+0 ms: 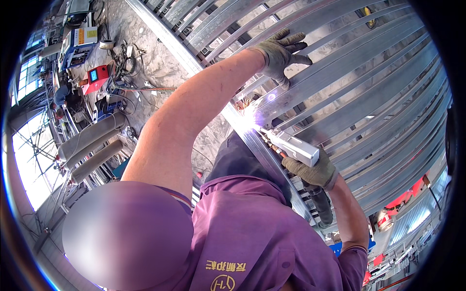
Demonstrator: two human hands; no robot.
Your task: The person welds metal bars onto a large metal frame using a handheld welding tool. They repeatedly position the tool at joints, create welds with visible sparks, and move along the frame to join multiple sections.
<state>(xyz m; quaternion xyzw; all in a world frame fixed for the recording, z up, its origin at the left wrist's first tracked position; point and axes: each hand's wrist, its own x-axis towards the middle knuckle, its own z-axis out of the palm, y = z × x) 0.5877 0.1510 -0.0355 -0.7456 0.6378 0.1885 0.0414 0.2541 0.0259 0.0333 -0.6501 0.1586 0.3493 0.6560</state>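
My right hand [313,172], in a grey-green work glove, is closed around a handheld welding gun [293,147] with a boxy silver-white body. Its nozzle points at the joint between a long galvanized edge rail [264,149] and the ends of the metal slats [320,82]. A bright white-violet glow [251,120] with orange sparks hides the exact contact point. My left hand [277,56], gloved too, is spread over the slats beyond the glow, fingers apart and holding nothing. A dark hose [318,203] hangs below the gun.
To the left, a red machine with a small screen [95,77] stands near coiled cables [127,58] on the concrete floor. Grey cylinders [92,140] lie further back, near another person [62,95]. A yellow tool [370,18] shows among the far slats.
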